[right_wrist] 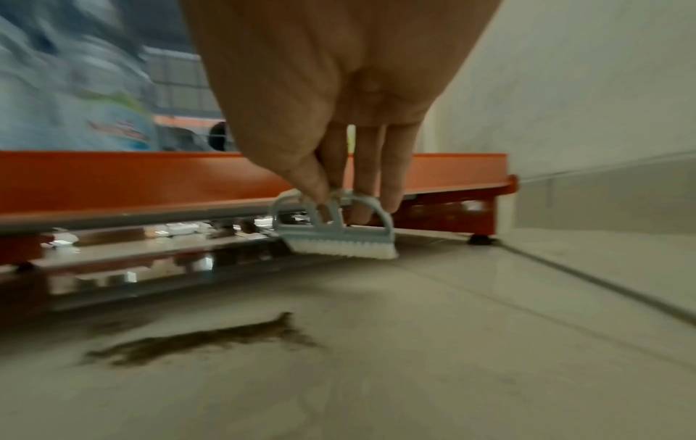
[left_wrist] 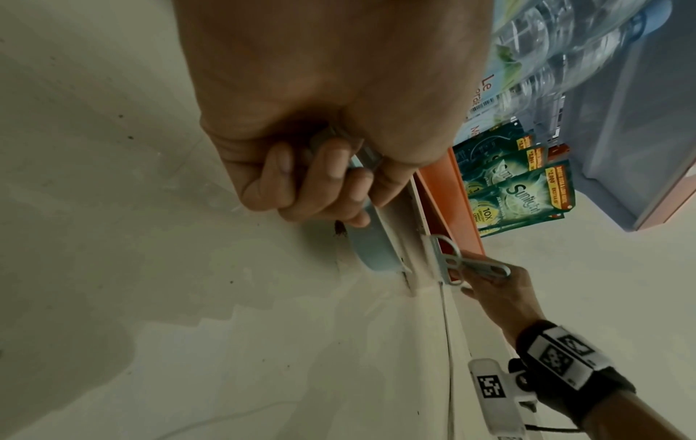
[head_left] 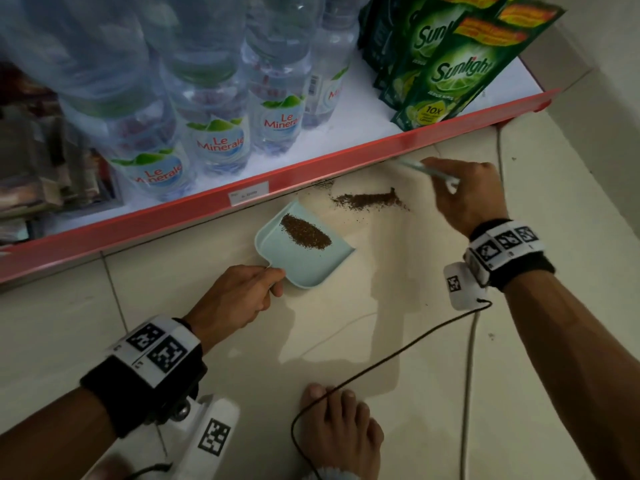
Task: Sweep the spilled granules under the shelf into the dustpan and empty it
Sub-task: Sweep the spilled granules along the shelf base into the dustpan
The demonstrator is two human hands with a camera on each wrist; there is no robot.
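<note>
A pale blue dustpan [head_left: 313, 263] lies flat on the tiled floor beside the red shelf edge [head_left: 311, 164], with a heap of brown granules [head_left: 306, 232] in it. My left hand [head_left: 239, 294] grips its short handle [left_wrist: 361, 157]. A second streak of brown granules [head_left: 369, 200] lies on the floor to the right of the pan [right_wrist: 211, 339]. My right hand [head_left: 467, 194] pinches the handle of a small pale blue brush [right_wrist: 335, 229] with white bristles. The brush hangs just above the floor at the gap under the shelf, beyond the streak.
Water bottles [head_left: 218, 147] and green detergent pouches [head_left: 446, 71] stand on the shelf above. A few granules [head_left: 323, 184] lie at the shelf's foot. A black cable [head_left: 374, 365] and a white cable [head_left: 469, 375] cross the floor near my bare foot [head_left: 341, 431]. A wall [right_wrist: 602, 89] closes the right side.
</note>
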